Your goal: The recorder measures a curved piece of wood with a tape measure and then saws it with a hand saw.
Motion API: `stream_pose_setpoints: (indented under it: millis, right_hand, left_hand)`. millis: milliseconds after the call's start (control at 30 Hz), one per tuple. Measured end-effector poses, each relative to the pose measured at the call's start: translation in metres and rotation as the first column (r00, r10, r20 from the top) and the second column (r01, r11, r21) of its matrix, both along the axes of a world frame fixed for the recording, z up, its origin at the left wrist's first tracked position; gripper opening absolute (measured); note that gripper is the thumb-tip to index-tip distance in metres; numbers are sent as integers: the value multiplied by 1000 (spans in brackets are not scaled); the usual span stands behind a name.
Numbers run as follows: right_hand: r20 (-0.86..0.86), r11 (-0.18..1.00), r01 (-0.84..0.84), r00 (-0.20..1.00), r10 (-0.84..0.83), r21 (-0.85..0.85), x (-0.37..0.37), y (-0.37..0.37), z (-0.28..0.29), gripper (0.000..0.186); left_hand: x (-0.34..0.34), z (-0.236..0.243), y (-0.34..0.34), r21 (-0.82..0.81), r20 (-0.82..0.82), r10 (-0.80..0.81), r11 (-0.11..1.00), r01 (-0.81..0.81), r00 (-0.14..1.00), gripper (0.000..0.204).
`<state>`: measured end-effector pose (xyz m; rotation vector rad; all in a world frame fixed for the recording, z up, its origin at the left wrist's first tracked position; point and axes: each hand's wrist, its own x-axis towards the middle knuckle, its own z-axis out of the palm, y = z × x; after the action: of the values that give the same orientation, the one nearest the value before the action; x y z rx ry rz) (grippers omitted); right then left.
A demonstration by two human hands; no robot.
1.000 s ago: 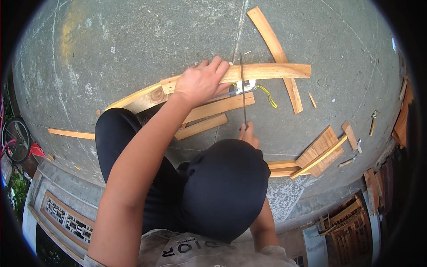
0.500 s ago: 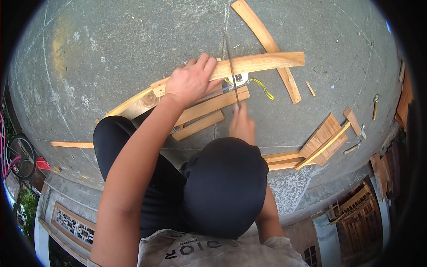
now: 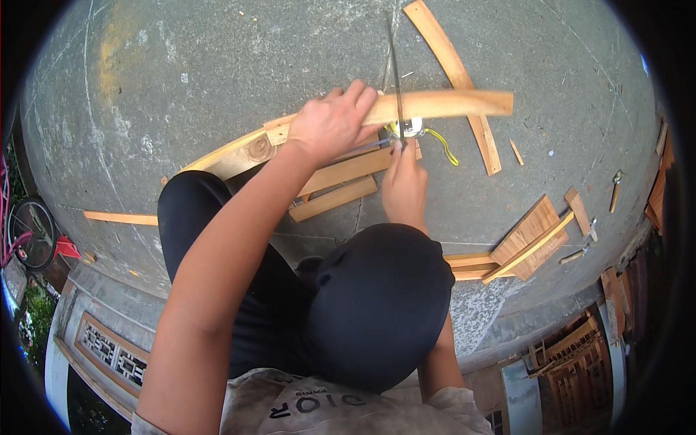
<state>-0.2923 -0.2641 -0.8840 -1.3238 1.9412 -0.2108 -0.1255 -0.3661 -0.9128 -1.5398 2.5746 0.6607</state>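
Observation:
My left hand (image 3: 330, 125) grips a long wooden board (image 3: 457, 104), fingers over its far edge. A thin saw (image 3: 396, 72) crosses this board just right of that hand, its blade seen edge-on. Closed around the near end of the saw is my right hand (image 3: 406, 185), the handle hidden in its fingers. Below the board lie shorter wooden slats (image 3: 341, 174) and a white tape measure (image 3: 413, 127) with a yellow strap. The board's left part rests over another wooden piece (image 3: 246, 154) near my left knee.
Another long plank (image 3: 453, 61) lies on the concrete beyond the board's right end. Wooden pieces (image 3: 533, 235) are stacked to the right, near a hammer (image 3: 616, 192) and another tool (image 3: 575, 255). A bicycle wheel (image 3: 34, 233) stands at far left.
My right hand has pushed the saw away from me, nearer to the board. The whole view has shifted slightly, while my left hand keeps its hold.

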Motion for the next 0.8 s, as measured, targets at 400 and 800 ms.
stream_pose_setpoints:
  millis: [400,800]
  right_hand:
    - [-91,994,-15,996,24,105,-31,45,-6,21]
    - [-61,983,111,993,-103,144,-15,1,12,24]
  left_hand:
    - [-17,2,-1,-10,-63,-47,999,46,997,45]
    - [-25,3,5,-13,-78,-27,1000,26,997,46]
